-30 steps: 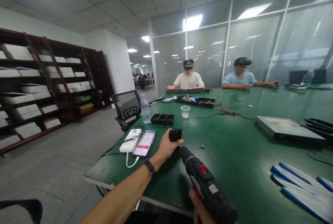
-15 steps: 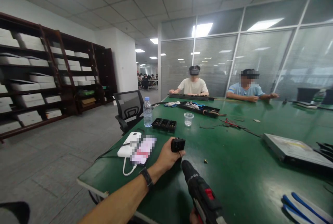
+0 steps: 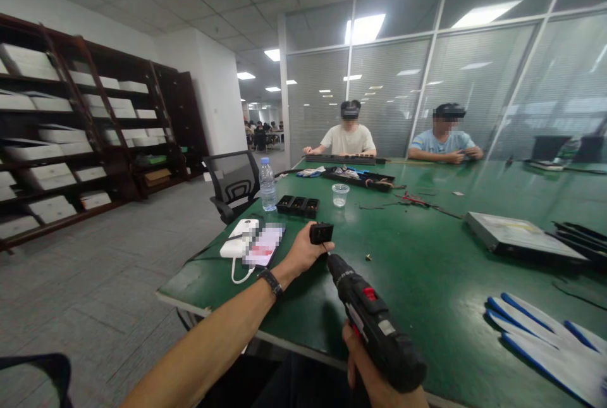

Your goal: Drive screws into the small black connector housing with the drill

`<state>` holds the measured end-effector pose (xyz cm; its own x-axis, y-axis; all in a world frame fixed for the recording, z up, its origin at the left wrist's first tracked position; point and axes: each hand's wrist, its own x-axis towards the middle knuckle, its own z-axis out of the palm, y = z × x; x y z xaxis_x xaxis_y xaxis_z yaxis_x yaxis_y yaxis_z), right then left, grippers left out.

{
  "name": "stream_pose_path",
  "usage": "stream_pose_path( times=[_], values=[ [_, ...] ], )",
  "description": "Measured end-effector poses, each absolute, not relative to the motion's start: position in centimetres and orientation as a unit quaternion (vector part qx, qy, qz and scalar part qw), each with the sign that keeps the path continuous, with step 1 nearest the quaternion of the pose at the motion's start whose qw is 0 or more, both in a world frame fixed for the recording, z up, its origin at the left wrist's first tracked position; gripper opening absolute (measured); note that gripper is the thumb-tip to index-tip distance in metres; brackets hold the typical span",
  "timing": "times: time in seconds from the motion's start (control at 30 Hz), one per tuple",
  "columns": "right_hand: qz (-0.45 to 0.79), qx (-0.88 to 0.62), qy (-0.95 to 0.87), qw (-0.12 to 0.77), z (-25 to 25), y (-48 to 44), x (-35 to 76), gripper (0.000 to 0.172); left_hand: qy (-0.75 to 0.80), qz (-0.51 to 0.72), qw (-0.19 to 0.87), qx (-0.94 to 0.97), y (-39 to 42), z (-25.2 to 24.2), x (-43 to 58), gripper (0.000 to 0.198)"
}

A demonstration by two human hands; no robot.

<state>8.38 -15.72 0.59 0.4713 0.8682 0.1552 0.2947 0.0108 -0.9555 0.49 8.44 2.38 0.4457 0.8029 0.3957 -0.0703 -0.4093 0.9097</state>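
Cordless drill (image 3: 379,332), the bulkiest thing in hand, slants forward over the near edge of the table, its nose towards the left hand. The right hand (image 3: 361,364) has its fingers wrapped around the grip, one beside the red trigger; I cannot tell whether that is pressed. Such a hold seems meant to keep the body in line with the bit. The left hand (image 3: 300,251) has its fingers closed around a small black block (image 3: 321,233), raised above the tabletop, probably so that it faces the drill and does not twist away. One fingertip sits just under the block, near the thin bit (image 3: 328,253); whether bit and block touch is too small to tell.

Around them spreads the green table (image 3: 417,224). Across it sit two co-workers, one in a pale shirt (image 3: 348,140), one in light blue (image 3: 441,145), well apart from the drill. A flat metal case (image 3: 521,234) lies at the right, with white gloves (image 3: 550,338) nearer. A water bottle (image 3: 267,188) stands upright just beside a three-compartment tray (image 3: 290,212), beyond the left hand. A power bank (image 3: 238,240) and a phone (image 3: 265,243), joined by a white cable, lie near the left wrist, where an elbow or sleeve could snag them. Farther off stands a clear cup (image 3: 340,195). Smallest, a brass-coloured piece (image 3: 368,257) lies right of the block, where a sideways swing might brush it.
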Motion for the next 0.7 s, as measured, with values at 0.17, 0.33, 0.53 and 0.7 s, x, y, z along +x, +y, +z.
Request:
stream_pose_path(
  times=[0.17,0.33,0.53,0.7],
  values=[
    [0.269,-0.645,-0.47,0.539,1.31,-16.16,8.74,0.051,0.254,0.46,0.473,0.708,8.67,2.15,0.59,0.041],
    [0.283,-0.644,-0.474,0.529,1.33,-16.18,8.92,0.045,0.262,0.461,0.472,0.704,8.43,2.47,0.69,0.042],
    [0.284,-0.641,-0.474,0.533,1.43,-16.27,8.81,0.044,0.259,0.455,0.485,0.701,8.24,2.62,0.71,0.044],
    [0.27,-0.645,-0.479,0.53,1.06,-16.2,8.85,0.043,0.263,0.451,0.481,0.704,8.51,2.43,0.66,0.047]
  ],
)
